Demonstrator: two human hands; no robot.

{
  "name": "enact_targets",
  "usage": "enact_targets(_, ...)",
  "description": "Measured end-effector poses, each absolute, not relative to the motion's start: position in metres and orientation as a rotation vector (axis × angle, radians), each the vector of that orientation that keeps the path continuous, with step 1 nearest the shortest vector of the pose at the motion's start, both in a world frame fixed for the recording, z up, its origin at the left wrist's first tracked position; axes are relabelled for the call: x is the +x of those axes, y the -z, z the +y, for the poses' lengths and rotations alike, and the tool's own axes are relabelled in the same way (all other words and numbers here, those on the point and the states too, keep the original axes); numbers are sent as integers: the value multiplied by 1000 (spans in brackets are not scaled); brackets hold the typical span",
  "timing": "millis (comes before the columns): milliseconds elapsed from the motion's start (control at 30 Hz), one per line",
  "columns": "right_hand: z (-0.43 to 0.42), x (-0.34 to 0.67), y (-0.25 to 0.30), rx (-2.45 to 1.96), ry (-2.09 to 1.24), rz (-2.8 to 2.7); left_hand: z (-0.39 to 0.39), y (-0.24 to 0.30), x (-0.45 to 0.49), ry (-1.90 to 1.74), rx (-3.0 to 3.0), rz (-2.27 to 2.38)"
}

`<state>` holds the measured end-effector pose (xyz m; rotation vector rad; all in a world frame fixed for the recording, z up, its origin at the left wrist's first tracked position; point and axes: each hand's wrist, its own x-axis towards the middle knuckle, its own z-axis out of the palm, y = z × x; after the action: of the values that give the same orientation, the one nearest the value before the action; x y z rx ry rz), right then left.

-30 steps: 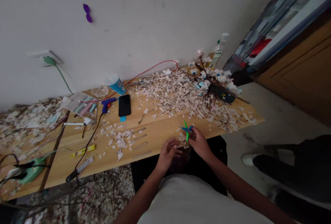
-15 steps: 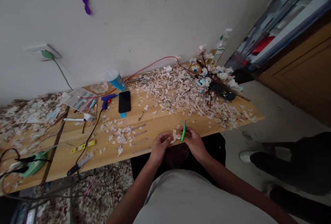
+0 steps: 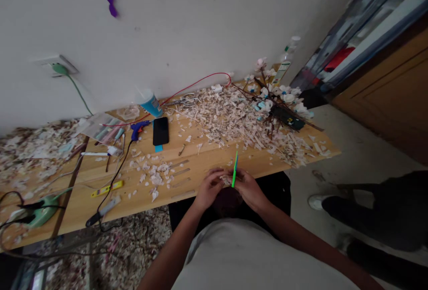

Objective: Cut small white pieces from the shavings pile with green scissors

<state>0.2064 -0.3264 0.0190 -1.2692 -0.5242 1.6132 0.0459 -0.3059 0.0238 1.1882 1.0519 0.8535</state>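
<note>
Gripping a slim green-and-blue tool (image 3: 235, 171), seen edge-on and nearly upright, in the right hand (image 3: 248, 187), and pinching a small pale piece (image 3: 226, 180) between the curled fingertips of the left hand (image 3: 210, 186). Held close together at the near edge of a wooden table (image 3: 210, 156), tool on the right, piece in the narrow gap between the hands; too small and dim to tell about any right-hand hold on the same piece. Facing a thick spread of pale scraps (image 3: 220, 118) toward the back of the table, reaching to a bundle of white-flowered branches (image 3: 267, 98) at right, near a clear bottle (image 3: 283, 69) by the wall. Flanked at left by a loose patch of pale flakes (image 3: 156, 177), and beyond it by a black phone (image 3: 161, 131) lying flat just beside a blue glue gun (image 3: 136, 130), in front of a blue cup (image 3: 152, 105). Joined at far right, well apart from the table, by another person (image 3: 361, 209), visible only by dark-clad legs and a pale shoe (image 3: 316, 201) on the floor.
</note>
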Motion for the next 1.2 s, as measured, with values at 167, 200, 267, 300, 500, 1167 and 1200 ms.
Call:
enact_targets(167,-327,206,-16,-1292,-1629,-492,-304,-17,39,-874,1133,1141)
enact_targets(200,-327,206,-17,-1290,-1639,-483,-304,-14,38,-874,1073,1154)
enact_targets(267,-326,207,-18,-1260,-1655,-456,-304,-9,36,-876,977,1153)
enact_targets(300,-326,208,-19,-1240,-1660,-439,-304,-7,34,-883,945,1152)
enact_targets(500,-328,216,-27,-1186,-1697,-398,-305,-6,27,-892,866,1212)
enact_targets(1167,-357,242,-36,-1535,-1476,-1629,-325,-16,30,-803,1166,1260)
enact_targets(1200,-356,237,-38,-1537,-1472,-1631,-325,-19,32,-824,1144,1245)
